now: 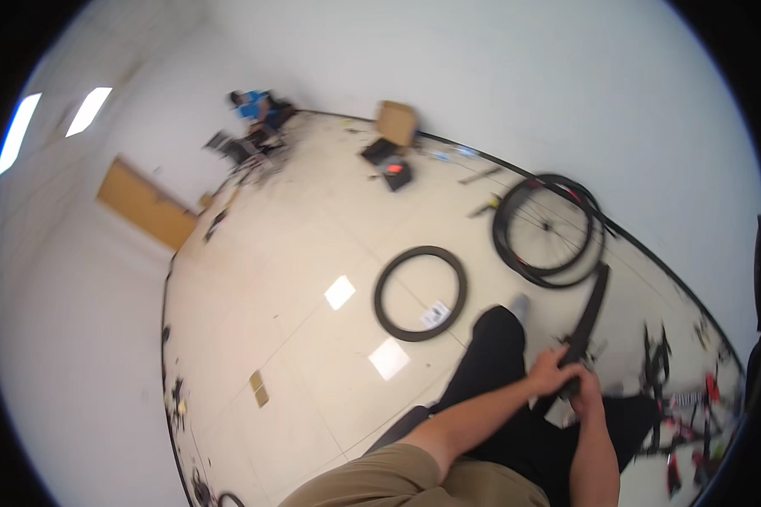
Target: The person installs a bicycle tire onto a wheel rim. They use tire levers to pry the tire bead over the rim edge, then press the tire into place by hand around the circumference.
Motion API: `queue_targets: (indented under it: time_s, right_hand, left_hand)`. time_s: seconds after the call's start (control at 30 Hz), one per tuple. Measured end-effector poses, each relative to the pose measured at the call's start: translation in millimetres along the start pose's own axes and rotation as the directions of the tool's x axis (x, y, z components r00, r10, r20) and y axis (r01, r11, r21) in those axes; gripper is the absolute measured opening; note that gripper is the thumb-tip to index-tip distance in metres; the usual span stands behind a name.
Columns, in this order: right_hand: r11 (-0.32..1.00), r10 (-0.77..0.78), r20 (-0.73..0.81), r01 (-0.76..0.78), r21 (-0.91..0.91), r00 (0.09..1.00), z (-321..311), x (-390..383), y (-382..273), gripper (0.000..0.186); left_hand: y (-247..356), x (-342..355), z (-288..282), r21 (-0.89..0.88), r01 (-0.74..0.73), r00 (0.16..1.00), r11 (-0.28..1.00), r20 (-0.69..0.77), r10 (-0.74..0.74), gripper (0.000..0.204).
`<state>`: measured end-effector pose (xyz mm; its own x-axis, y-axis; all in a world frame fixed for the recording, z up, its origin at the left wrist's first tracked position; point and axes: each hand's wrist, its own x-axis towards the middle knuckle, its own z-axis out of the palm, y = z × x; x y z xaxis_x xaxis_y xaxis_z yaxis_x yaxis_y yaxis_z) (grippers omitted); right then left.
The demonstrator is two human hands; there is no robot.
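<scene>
Both my hands are closed on a dark, curved band [594, 306] that looks like a bicycle tire seen edge-on. It rises from my lap and points away from me. My left hand [549, 372] wraps it from the left. Just beside it, my right hand [585, 391] grips the nearer part, and the two hands touch or overlap. Some fingers are hidden behind the band, and blur softens the detail. Beyond my left knee, a black ring like a tire or rim [384, 297] lies flat on the floor, with a white printed paper [436, 315] at its near edge.
A spoked bicycle wheel [547, 226] and another black ring lie by the right wall. Bike parts and tools [685, 406] spread at my right. Farther off are an open cardboard box [396, 123], a dark case [388, 166] and a seated person in blue [252, 107].
</scene>
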<state>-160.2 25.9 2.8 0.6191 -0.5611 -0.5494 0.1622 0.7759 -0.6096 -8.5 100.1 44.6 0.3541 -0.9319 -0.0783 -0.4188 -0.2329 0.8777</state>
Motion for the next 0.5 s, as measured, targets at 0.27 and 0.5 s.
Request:
queue_targets:
  time_s: [0.27, 0.5]
  right_hand:
    - [0.998, 0.047, 0.124, -0.050, 0.025, 0.991, -7, -13, -11, 0.034]
    - [0.997, 0.063, 0.125, -0.068, 0.040, 0.990, -17, -7, -13, 0.037]
  left_hand:
    - [-6, -13, 33, -0.196, 0.142, 0.989, 0.970, 0.069, -0.131, 0.062]
    - [21, -9, 14, -0.341, 0.177, 0.975, 0.923, 0.189, -0.118, 0.061]
